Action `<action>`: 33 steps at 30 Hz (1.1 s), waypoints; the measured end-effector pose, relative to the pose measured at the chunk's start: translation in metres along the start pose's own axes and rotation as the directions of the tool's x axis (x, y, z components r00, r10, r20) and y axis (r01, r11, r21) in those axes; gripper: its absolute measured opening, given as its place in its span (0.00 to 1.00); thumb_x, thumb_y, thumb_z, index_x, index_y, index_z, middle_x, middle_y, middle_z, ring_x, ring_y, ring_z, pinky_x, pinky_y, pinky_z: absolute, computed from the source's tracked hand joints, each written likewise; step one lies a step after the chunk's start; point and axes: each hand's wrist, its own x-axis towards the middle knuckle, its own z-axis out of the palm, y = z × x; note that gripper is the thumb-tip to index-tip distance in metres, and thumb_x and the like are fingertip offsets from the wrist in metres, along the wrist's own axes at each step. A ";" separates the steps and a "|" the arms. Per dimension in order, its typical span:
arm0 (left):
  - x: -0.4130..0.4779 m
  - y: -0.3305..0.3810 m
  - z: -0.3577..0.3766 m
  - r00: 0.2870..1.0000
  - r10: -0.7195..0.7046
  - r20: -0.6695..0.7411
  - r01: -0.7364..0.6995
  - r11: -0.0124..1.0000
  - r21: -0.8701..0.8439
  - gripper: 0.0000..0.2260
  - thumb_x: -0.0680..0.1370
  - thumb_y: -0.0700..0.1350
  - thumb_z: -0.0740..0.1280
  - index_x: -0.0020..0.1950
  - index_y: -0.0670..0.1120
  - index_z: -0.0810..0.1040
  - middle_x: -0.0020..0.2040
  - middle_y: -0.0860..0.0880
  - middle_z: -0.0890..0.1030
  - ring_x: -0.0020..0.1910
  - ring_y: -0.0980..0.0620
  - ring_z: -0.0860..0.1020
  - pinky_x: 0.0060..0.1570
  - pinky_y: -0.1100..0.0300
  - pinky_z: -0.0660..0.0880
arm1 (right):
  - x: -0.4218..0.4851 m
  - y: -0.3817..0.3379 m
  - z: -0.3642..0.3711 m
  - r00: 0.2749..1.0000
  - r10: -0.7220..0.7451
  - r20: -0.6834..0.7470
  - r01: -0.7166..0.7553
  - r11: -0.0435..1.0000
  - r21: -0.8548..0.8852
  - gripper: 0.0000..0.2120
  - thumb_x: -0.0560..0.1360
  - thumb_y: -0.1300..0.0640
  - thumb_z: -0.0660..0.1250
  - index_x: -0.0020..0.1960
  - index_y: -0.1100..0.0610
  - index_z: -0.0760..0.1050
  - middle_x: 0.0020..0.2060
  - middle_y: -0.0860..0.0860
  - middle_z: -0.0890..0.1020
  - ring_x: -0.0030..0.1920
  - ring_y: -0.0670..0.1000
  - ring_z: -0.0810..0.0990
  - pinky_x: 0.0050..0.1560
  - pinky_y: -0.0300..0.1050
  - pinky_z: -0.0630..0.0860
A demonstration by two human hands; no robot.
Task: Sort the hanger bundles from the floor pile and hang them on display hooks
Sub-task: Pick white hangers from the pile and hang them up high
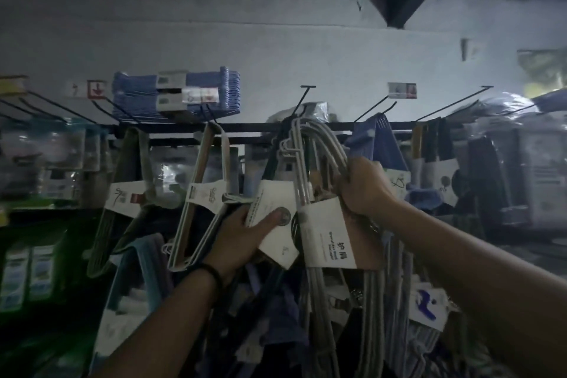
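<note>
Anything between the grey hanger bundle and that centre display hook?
The centre hook shows nothing on its outer prong. A dark bundle hangs at its base, just left of the grey bundle gripped by the right hand; the left hand holds the dark bundle's white label.

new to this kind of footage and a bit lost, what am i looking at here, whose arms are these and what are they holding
There is no machine here. A person wears one wide-angle camera on the head, so this single picture looks forward along their own two arms. It shows a dim shop wall with a dark rail and display hooks sticking out toward the camera. Bundles of clothes hangers in white paper sleeves hang along it, and a blue hanger bundle sits up on the hooks at upper left. The right hand grips a grey hanger bundle, whose hook ends are up by the middle hook; it is too dim to tell whether they are on it. The left hand holds a dark hanger bundle beside it, thumb across its white sleeve.
</note>
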 end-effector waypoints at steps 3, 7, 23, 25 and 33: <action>0.023 0.011 -0.020 0.995 0.054 -0.083 -0.040 0.986 0.159 0.14 0.74 0.58 0.78 0.56 0.54 0.85 0.48 0.54 0.89 0.48 0.52 0.87 0.45 0.56 0.84 | 0.018 0.013 -0.003 0.997 0.065 -0.044 -0.067 0.997 -0.032 0.09 0.81 0.60 0.66 0.41 0.54 0.75 0.37 0.54 0.81 0.38 0.56 0.82 0.36 0.50 0.81; 0.050 0.045 -0.044 0.980 0.167 -0.109 -0.076 0.817 0.572 0.14 0.76 0.63 0.74 0.54 0.55 0.83 0.48 0.57 0.84 0.43 0.59 0.82 0.38 0.61 0.76 | 0.049 0.018 0.000 0.987 0.145 -0.064 -0.148 0.988 -0.045 0.07 0.81 0.59 0.65 0.55 0.62 0.78 0.44 0.57 0.81 0.42 0.57 0.83 0.40 0.51 0.83; 0.080 0.121 -0.051 0.884 0.427 -0.190 0.040 0.336 0.941 0.15 0.78 0.64 0.68 0.60 0.59 0.74 0.44 0.55 0.79 0.39 0.53 0.77 0.37 0.57 0.72 | 0.133 -0.002 0.031 0.980 -0.080 -0.180 0.075 0.997 -0.037 0.10 0.81 0.64 0.64 0.61 0.64 0.76 0.50 0.60 0.81 0.51 0.60 0.81 0.46 0.52 0.80; 0.082 0.118 -0.054 0.871 0.444 -0.208 0.067 0.312 0.948 0.18 0.77 0.66 0.67 0.63 0.59 0.72 0.47 0.54 0.80 0.39 0.51 0.78 0.37 0.56 0.74 | 0.140 -0.003 0.039 0.986 -0.076 -0.146 0.068 0.996 -0.060 0.10 0.80 0.64 0.65 0.60 0.64 0.78 0.50 0.59 0.81 0.50 0.60 0.81 0.43 0.51 0.79; 0.085 0.109 -0.055 0.844 0.481 -0.238 0.111 0.278 0.954 0.22 0.75 0.69 0.63 0.65 0.61 0.70 0.50 0.52 0.82 0.44 0.46 0.81 0.46 0.49 0.82 | 0.167 -0.019 0.064 0.984 -0.116 -0.136 0.103 0.990 -0.098 0.12 0.81 0.63 0.65 0.63 0.64 0.77 0.55 0.61 0.82 0.56 0.62 0.83 0.45 0.50 0.80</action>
